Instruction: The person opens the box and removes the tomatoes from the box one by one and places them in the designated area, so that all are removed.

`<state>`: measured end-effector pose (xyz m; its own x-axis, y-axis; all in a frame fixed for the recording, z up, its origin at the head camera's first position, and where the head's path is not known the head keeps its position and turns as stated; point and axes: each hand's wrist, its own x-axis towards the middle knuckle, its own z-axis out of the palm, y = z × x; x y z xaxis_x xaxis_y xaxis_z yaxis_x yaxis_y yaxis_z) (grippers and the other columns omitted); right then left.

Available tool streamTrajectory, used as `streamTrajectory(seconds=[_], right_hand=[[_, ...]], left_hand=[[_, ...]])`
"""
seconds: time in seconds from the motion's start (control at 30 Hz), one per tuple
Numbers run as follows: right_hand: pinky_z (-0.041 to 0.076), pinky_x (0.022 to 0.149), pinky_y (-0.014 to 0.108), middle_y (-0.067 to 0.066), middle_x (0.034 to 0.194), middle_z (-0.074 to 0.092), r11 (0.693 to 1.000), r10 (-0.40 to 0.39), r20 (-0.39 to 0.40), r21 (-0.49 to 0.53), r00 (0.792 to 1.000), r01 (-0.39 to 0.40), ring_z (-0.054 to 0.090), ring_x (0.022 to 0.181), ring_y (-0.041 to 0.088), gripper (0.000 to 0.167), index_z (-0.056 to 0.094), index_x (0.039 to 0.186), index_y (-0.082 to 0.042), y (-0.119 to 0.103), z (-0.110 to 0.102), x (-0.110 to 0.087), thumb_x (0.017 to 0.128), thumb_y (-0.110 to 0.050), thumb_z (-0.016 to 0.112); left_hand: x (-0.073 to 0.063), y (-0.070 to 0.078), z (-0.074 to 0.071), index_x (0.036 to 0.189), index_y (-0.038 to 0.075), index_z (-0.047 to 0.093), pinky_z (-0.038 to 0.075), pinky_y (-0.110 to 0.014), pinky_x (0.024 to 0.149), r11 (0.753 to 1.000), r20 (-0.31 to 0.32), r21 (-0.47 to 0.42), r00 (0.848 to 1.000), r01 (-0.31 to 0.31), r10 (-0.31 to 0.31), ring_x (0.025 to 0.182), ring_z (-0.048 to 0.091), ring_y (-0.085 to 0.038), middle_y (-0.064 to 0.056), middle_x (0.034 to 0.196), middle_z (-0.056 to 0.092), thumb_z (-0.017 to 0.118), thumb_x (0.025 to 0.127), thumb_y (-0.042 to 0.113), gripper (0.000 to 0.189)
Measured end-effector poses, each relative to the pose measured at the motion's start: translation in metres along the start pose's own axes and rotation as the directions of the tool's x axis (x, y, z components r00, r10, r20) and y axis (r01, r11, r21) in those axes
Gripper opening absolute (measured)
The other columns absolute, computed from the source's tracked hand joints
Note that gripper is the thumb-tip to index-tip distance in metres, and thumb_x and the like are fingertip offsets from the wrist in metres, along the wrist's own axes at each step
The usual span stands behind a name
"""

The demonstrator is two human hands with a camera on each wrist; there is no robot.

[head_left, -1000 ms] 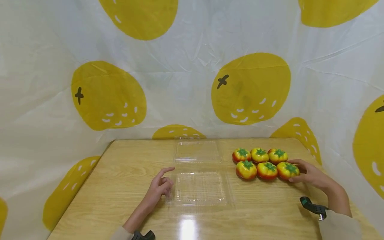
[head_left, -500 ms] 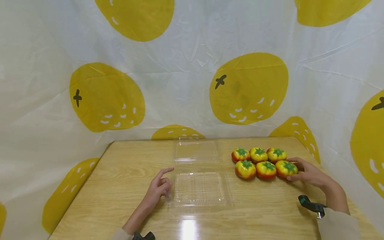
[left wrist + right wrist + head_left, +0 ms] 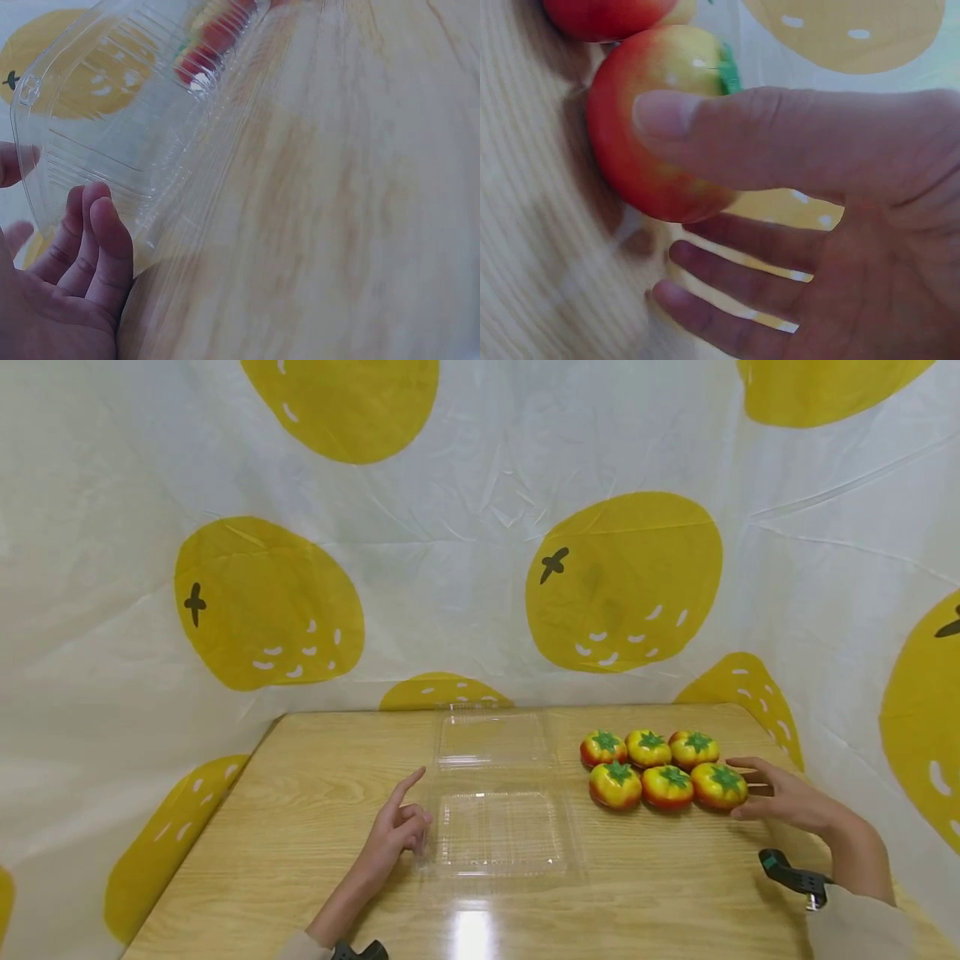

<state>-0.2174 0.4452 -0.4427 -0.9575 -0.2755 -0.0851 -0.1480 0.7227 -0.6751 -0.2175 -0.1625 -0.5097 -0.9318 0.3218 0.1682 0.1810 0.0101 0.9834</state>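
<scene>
My left hand (image 3: 392,831) is beside the left edge of a clear plastic clamshell container (image 3: 498,831), index finger extended upward. In the left wrist view, its other fingers (image 3: 97,240) are softly bent against the container's side wall (image 3: 112,157). My right hand (image 3: 787,802) is at the right side of a glossy yellow-and-red tomato-like fruit (image 3: 720,787), the front right one of its group. Its thumb overlaps that fruit (image 3: 664,56) in the right wrist view, while the other fingers spread loosely below with gaps between them.
Several similar fruits (image 3: 667,787) with green leafy tops stand in two rows on the wooden table (image 3: 315,793). The container's lid (image 3: 491,739) lies folded back behind its base. A fruit-print curtain (image 3: 450,568) encloses the back and sides.
My right hand has eased slightly right, with its fingers opening away from the front right fruit. My left index finger has lifted a little. Fruits and container stay in place.
</scene>
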Motion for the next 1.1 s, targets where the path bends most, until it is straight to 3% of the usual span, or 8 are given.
streamTrajectory(seconds=[0.13,0.3,0.67,0.8,0.97,1.1], right_hand=[[0.058,0.085,0.047,0.051,0.142,0.035,1.000,0.003,0.003,-0.014,1.000,-0.003,0.042,0.125,0.069,0.083,0.023,0.149,0.018,-0.008,-0.007,-0.004,0.091,-0.013,0.074],[0.054,0.088,0.067,0.052,0.142,0.033,1.000,-0.007,-0.017,-0.018,1.000,0.007,0.038,0.125,0.072,0.083,0.022,0.149,0.017,-0.021,-0.013,-0.005,0.090,-0.012,0.074],[0.049,0.090,0.074,0.051,0.144,0.033,0.997,0.000,-0.069,-0.073,0.998,-0.005,0.038,0.126,0.070,0.085,0.022,0.151,0.013,-0.037,-0.012,-0.010,0.090,-0.011,0.075],[0.048,0.089,0.075,0.051,0.143,0.034,0.993,-0.011,-0.109,-0.117,0.994,-0.002,0.038,0.126,0.069,0.085,0.022,0.152,0.011,-0.044,-0.014,-0.012,0.090,-0.012,0.075],[0.039,0.093,0.080,0.048,0.148,0.030,0.994,-0.079,-0.152,-0.090,0.985,0.066,0.031,0.130,0.069,0.082,0.019,0.154,0.010,-0.051,-0.016,-0.011,0.093,-0.005,0.071],[0.035,0.094,0.081,0.043,0.152,0.030,0.993,-0.100,-0.191,-0.085,0.976,0.085,0.030,0.131,0.067,0.078,0.020,0.157,0.007,-0.058,-0.017,-0.008,0.096,-0.004,0.068]], left_hand=[[0.000,0.001,0.000,0.166,0.015,0.015,0.056,-0.028,0.054,1.000,-0.020,-0.007,1.000,0.019,-0.019,0.056,0.057,-0.009,-0.002,0.076,0.057,0.053,0.105,0.010,0.072],[0.001,0.002,0.000,0.165,0.012,0.018,0.056,-0.028,0.054,1.000,-0.024,-0.007,0.999,0.025,-0.025,0.056,0.056,-0.010,-0.004,0.077,0.057,0.053,0.105,0.009,0.070],[-0.001,0.000,0.003,0.165,0.009,0.018,0.055,-0.027,0.054,0.999,-0.018,-0.008,0.999,0.032,-0.032,0.056,0.056,-0.008,0.000,0.076,0.058,0.055,0.104,0.009,0.071],[-0.001,0.001,0.003,0.165,0.012,0.018,0.054,-0.027,0.053,0.999,-0.051,-0.017,0.997,0.051,-0.052,0.054,0.055,-0.009,-0.001,0.073,0.057,0.055,0.104,0.010,0.072],[-0.001,0.003,0.003,0.165,0.015,0.016,0.049,-0.024,0.053,0.993,-0.114,-0.095,0.990,0.077,-0.087,0.056,0.051,-0.011,-0.005,0.070,0.047,0.054,0.103,0.011,0.073],[0.002,0.005,0.001,0.165,0.013,0.014,0.044,-0.023,0.053,0.971,-0.135,-0.218,0.983,0.096,-0.128,0.056,0.046,-0.013,-0.001,0.067,0.038,0.051,0.104,0.014,0.071]])
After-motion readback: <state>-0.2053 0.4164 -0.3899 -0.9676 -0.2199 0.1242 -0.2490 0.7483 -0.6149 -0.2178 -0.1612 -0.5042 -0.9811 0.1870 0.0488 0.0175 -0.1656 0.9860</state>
